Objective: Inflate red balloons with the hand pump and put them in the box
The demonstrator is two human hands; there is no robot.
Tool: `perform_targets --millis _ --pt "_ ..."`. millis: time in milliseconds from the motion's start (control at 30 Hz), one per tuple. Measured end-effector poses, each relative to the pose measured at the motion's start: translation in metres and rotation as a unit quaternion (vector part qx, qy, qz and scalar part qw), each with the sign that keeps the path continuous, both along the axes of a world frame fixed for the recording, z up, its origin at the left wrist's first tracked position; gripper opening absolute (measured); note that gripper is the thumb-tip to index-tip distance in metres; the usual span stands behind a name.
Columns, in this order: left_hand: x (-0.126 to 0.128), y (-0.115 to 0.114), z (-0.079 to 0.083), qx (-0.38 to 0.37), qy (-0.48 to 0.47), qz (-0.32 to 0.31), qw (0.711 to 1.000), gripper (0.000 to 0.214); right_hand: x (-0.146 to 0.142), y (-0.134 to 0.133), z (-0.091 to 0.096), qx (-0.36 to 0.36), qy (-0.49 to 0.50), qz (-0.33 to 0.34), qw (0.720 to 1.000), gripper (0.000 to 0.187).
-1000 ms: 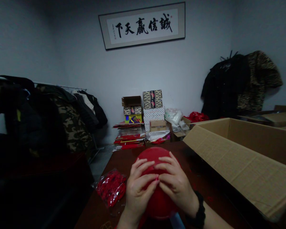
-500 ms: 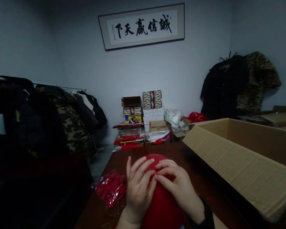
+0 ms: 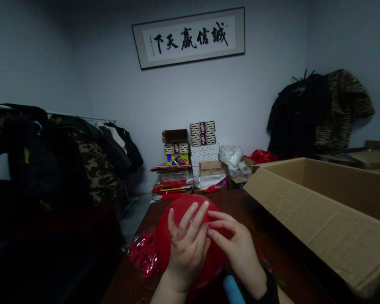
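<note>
An inflated red balloon (image 3: 164, 232) is between my hands above the dark table (image 3: 240, 202). My left hand (image 3: 188, 253) lies in front of the balloon, its thumb and index finger closed near the neck while the other fingers stretch upward. Thumb and fingers of my right hand (image 3: 237, 249) pinch the small pinkish neck from the right side. The exact grip at the neck is partly hidden by the fingers. Below my right hand, a light-blue tube (image 3: 232, 289) shows at the bottom edge. Left of the balloon lies a clear plastic bag (image 3: 142, 253) with red contents.
A large open cardboard box (image 3: 316, 215) stands along the right side. Behind the table are stacked patterned boxes (image 3: 204, 152) and red paper goods (image 3: 171, 181). Coats hang on a rack (image 3: 82, 118) at left and on a stand (image 3: 304, 114) at right.
The balloon has shifted up and left, so more of it shows behind my left hand. The light-blue tube has come into clearer view. Both hands stay at the neck.
</note>
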State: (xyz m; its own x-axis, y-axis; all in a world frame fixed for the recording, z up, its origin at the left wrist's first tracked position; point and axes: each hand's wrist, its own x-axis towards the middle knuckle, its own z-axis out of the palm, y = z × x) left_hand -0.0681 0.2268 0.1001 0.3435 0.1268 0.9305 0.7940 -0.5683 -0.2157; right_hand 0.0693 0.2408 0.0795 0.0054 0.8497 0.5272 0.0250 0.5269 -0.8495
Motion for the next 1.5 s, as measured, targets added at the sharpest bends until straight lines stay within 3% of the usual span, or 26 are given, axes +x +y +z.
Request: perform_targets --millis 100,267,433,600,700,800,900,967,1067,1133,1233,1400,1500 --pt "-0.002 0.003 -0.004 0.016 0.004 0.000 1.000 0.011 0.003 0.005 0.000 -0.003 -0.009 0.002 1.000 0.009" --pt "-0.004 0.005 -0.010 0.010 0.025 0.001 1.000 0.013 0.016 0.014 0.012 0.020 -0.095 0.079 0.992 0.003" --pt "-0.006 0.008 -0.013 0.018 0.026 0.003 0.999 0.016 0.020 0.008 0.027 0.105 -0.224 0.040 0.968 0.012" --pt "-0.005 0.008 -0.013 0.022 0.030 -0.006 0.999 0.015 0.013 0.006 0.022 0.151 -0.186 0.010 0.971 0.014" --pt "-0.002 0.004 -0.010 0.013 0.013 -0.014 1.000 0.014 0.010 0.011 0.013 0.134 -0.132 0.009 0.982 0.010" --pt "0.001 0.000 -0.005 -0.018 -0.027 -0.022 0.999 0.011 0.012 0.015 0.008 0.052 -0.035 0.089 0.994 0.014" --pt "-0.001 -0.004 -0.002 -0.077 -0.071 -0.014 0.994 0.008 0.021 0.019 0.010 -0.013 0.057 0.207 0.977 0.021" --pt "-0.007 -0.004 -0.001 -0.116 -0.086 -0.003 0.990 0.009 0.032 0.020 0.013 -0.005 0.063 0.258 0.964 0.025" --pt "-0.014 -0.001 -0.002 -0.168 -0.085 0.005 0.982 0.011 0.048 0.021 0.021 0.073 -0.034 0.285 0.955 0.027" --pt "-0.016 0.001 -0.003 -0.195 -0.082 0.001 0.977 0.012 0.054 0.020 0.025 0.116 -0.126 0.255 0.952 0.019" --pt "-0.013 0.001 -0.002 -0.219 -0.071 -0.017 0.973 0.012 0.052 0.018 0.025 0.153 -0.176 0.106 0.967 0.011" --pt "-0.003 -0.005 0.001 -0.223 -0.055 -0.042 0.972 0.014 0.034 0.018 0.010 0.239 -0.079 -0.137 0.958 0.007" --pt "-0.001 -0.007 0.002 -0.220 -0.059 -0.044 0.973 0.014 0.025 0.018 0.006 0.188 -0.036 -0.179 0.965 0.013"
